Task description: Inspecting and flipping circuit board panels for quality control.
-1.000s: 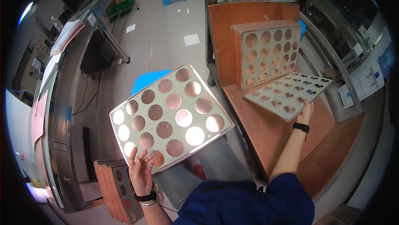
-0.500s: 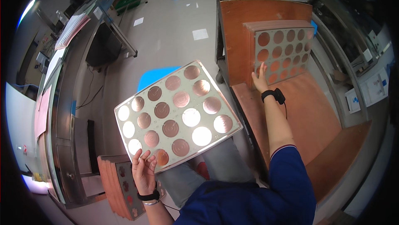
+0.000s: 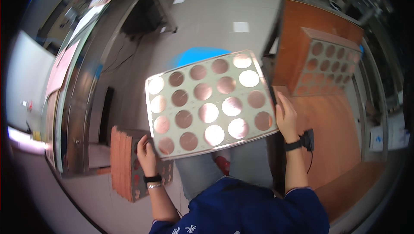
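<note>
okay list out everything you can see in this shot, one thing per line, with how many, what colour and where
panel with round copper discs: one, pale frame, twenty shiny copper discs, held flat between both hands at centre
stack of similar panels: one stack, brown, standing on the wooden table at upper right
wooden table: one, reddish brown, right side
stack of panels on edge: one, orange-brown, low at left beside the left hand
blue stool: one, partly hidden behind the held panel
metal cabinet: one, grey, left side
left hand: gripping the panel's lower left corner, dark wristband
right hand: on the panel's right edge, black wrist device
</note>
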A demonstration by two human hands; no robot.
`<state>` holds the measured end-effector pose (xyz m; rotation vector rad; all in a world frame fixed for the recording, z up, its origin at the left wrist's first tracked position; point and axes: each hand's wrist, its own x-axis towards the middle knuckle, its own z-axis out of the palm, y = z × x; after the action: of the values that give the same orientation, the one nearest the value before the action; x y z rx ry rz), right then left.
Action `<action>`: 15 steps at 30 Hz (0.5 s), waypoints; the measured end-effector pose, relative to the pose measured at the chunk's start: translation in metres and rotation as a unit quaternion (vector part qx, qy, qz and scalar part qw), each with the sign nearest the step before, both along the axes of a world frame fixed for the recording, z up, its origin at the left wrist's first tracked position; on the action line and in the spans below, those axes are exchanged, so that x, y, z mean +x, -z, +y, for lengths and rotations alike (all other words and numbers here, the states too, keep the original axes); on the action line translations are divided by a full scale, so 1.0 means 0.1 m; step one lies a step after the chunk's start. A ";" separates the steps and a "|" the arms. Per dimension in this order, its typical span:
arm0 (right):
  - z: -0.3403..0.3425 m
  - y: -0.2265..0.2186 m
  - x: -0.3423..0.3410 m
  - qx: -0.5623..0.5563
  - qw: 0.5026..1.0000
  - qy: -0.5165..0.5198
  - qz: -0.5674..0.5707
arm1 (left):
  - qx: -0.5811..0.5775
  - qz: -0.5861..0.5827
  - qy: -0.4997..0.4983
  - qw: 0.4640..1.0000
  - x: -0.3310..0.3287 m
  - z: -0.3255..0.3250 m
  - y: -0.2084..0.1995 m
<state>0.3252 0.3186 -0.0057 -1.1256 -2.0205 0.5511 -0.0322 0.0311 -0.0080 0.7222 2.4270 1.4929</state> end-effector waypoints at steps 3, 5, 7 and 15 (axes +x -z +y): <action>-0.28 0.02 -0.05 0.012 0.999 -0.002 -0.033 | -0.079 -0.084 0.001 0.993 0.00 0.06 -0.01; -0.43 0.06 -0.11 -0.054 0.996 0.014 -0.071 | -0.088 -0.036 0.016 0.995 -0.05 0.03 0.17; -0.48 0.14 -0.18 -0.038 0.995 0.016 -0.089 | -0.103 -0.051 0.021 0.993 0.01 0.09 0.08; -0.56 0.19 -0.22 -0.015 0.991 0.026 -0.129 | -0.131 0.091 0.014 0.987 -0.01 0.10 0.08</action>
<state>0.3031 0.2626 -0.0244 -1.3219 -2.2001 0.4287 -0.0335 0.0411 -0.0156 0.8619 2.6661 1.1091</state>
